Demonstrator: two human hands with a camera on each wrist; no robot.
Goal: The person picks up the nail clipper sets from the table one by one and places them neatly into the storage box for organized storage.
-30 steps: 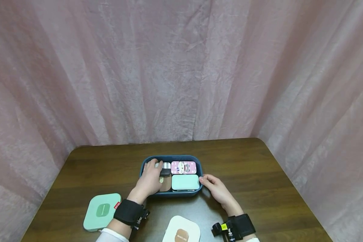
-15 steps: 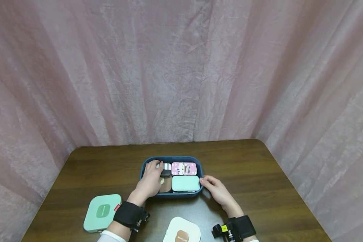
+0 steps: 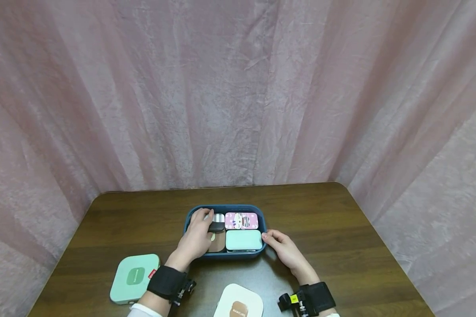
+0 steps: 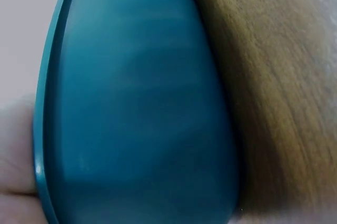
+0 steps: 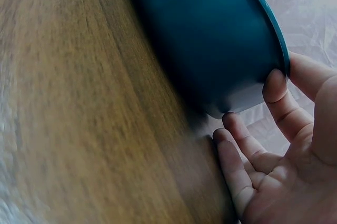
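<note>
Tub [image 3: 234,256]: dark blue, teal in wrist views. Pink tin [image 3: 241,221]: white dots. Mint tin [image 3: 243,240]: plain. Brown tin [image 3: 220,243]: pale mark [image 3: 213,237]. Striped tin [image 3: 219,218]: grey, white. Green case [image 3: 123,286]: darker green square [image 3: 135,276], red tag [image 3: 152,273]. White case [image 3: 242,293]: brown oval [image 3: 238,309]. Surface [image 3: 325,229]: brown wood grain. Curtain [image 3: 222,97]: pale pink.

This looks like a curtained-off recording corner, more a small filming booth than a working room. A pink crushed-velvet curtain [image 3: 238,88] hangs in folds behind the wood-grain table [image 3: 321,229] and down along both its sides, closing in the view. The black strap [image 3: 317,297] behind the person's right hand [image 3: 284,249], with a small camera [image 3: 284,301] fixed to it, fits that. Whether the corner belongs to a home, an office or a lab cannot be told.
</note>
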